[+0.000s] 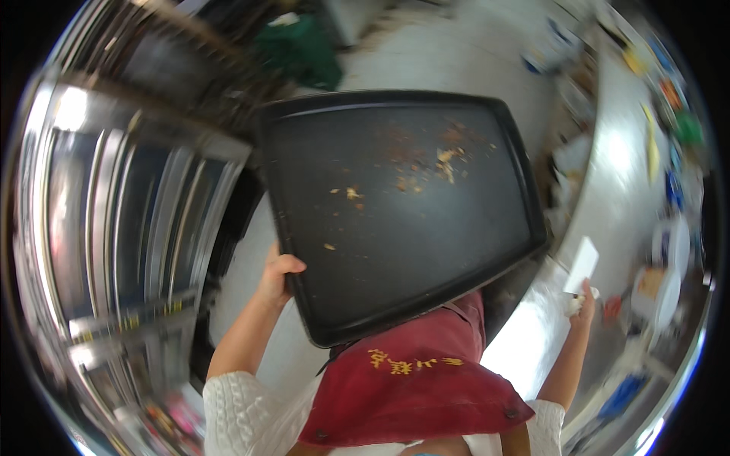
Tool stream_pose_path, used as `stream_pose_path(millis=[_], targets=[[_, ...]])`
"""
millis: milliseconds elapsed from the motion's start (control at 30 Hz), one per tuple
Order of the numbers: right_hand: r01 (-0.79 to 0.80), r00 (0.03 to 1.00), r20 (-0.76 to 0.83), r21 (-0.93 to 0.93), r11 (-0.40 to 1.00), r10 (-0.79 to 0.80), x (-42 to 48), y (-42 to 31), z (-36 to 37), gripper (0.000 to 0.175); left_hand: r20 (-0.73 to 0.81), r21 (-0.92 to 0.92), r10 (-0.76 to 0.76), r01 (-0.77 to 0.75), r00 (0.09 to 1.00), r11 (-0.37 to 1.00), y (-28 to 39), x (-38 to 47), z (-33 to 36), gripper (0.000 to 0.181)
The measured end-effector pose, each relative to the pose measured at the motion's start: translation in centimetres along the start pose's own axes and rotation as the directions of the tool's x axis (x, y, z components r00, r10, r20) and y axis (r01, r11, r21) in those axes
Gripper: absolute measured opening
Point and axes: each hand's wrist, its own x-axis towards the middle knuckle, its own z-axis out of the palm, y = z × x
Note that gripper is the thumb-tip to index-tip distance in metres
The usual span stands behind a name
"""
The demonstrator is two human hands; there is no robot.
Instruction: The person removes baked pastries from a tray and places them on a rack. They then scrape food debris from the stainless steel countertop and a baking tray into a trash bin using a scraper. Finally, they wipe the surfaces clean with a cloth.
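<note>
A large black baking tray (393, 228) spans the middle of the view, tilted, with pale and brown crumbs (447, 159) scattered over its floor. My left hand (279, 276) grips its left rim, the thumb over the edge and the fingers hidden beneath. Out to the right, my right hand (583, 305) holds a flat white scraper-like piece (583, 266) upright, together with a crumpled whitish cloth or paper (575, 306). That hand is apart from the tray, over or beside the steel worktop.
A steel worktop (616, 148) curves along the right, bearing white tubs (656, 293) and packages. Steel-framed, glass-fronted cabinets or ovens (137, 216) line the left. A dark rack (188, 68) and a green bin (302, 51) stand ahead, beside the pale floor (445, 51).
</note>
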Motion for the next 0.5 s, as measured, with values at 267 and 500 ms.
stream_pose_path(millis=[267, 500], targets=[[0.231, 0.735, 0.649, 0.035, 0.972, -0.198, -2.0, -8.3, 38.5, 0.022, -0.392, -0.055, 0.142, -0.177, 0.909, 0.983, -3.0, -16.4, -11.6, 0.075], [0.235, 0.651, 0.746, -0.025, 0.972, -0.139, -7.3, -6.2, 49.3, 0.025, -0.595, -0.105, 0.164, -0.278, 0.787, 0.955, -6.5, -24.9, -14.2, 0.071]])
